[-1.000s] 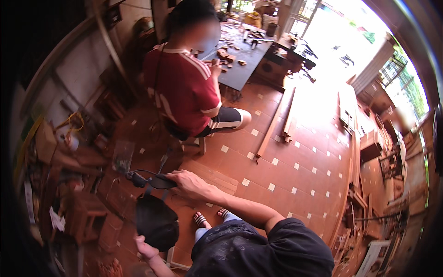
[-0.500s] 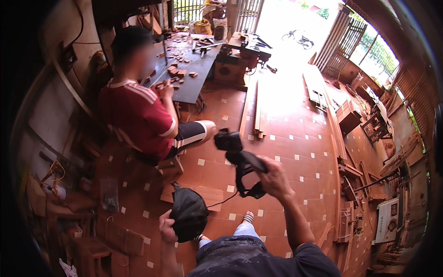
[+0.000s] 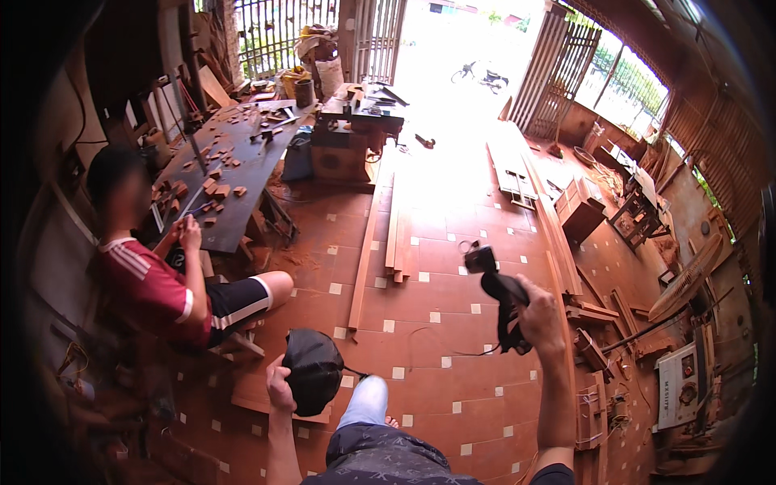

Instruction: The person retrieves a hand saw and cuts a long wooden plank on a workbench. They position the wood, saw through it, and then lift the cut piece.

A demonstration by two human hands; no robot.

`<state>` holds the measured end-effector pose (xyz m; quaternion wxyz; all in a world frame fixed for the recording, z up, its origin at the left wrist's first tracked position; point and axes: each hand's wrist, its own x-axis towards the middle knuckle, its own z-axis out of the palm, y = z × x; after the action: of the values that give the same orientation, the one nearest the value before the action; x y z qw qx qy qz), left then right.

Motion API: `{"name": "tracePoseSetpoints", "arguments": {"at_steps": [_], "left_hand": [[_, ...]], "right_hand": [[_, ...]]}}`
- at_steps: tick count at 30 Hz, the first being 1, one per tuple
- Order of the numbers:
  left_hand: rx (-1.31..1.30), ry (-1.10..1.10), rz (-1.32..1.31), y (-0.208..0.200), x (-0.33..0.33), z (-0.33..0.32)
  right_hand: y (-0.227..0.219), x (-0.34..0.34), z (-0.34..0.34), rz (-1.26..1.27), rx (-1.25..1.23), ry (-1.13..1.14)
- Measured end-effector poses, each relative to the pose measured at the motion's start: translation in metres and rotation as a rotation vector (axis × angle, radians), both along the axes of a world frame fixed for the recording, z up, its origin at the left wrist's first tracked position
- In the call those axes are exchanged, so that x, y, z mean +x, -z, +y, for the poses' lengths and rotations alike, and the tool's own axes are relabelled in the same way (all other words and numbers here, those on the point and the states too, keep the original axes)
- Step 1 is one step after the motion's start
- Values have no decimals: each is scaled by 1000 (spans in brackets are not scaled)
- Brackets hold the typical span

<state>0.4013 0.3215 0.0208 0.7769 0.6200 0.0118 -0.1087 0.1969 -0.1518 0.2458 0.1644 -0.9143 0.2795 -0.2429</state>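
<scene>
My left hand (image 3: pixel 280 386) is closed on the edge of a black, rounded fabric thing (image 3: pixel 314 372), like a cap or a pouch, held out at waist height. Farther to the right, my right hand (image 3: pixel 540 314) grips a black head strap (image 3: pixel 504 293). A small black box (image 3: pixel 480 259), like a camera, sticks out from the strap's far end. From the strap a thin dark cable trails leftward over the tiled floor (image 3: pixel 436 356). Whether it joins the rounded thing is hard to make out.
To the left, a person in a red shirt (image 3: pixel 153 287) sits at a dark worktable (image 3: pixel 234 214) scattered with wooden blocks (image 3: pixel 217 189). Long boards (image 3: pixel 396 234) lie on the floor ahead. Wood pieces and a white boxy appliance (image 3: pixel 681 386) line the right side.
My view has turned rightward, so the seated person and table sit farther left. My right hand has carried the strap to the right, away from the black rounded thing in my left hand.
</scene>
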Motion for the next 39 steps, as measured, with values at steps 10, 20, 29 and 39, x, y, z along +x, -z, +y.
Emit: {"name": "tracePoseSetpoints", "arguments": {"at_steps": [10,20,29,39], "left_hand": [[-100,-6,29,-7,149,-292],[-205,-134,12,-12,353,-565],[-243,-324,-30,-13,472,-775],[-88,-860,19,39,558,-929]], "right_hand": [[-38,94,-355,-179,-107,154],[-178,321,-609,-409,146,82],[-193,564,-806,-408,506,-227],[-142,922,-866,-165,1023,-926]]}}
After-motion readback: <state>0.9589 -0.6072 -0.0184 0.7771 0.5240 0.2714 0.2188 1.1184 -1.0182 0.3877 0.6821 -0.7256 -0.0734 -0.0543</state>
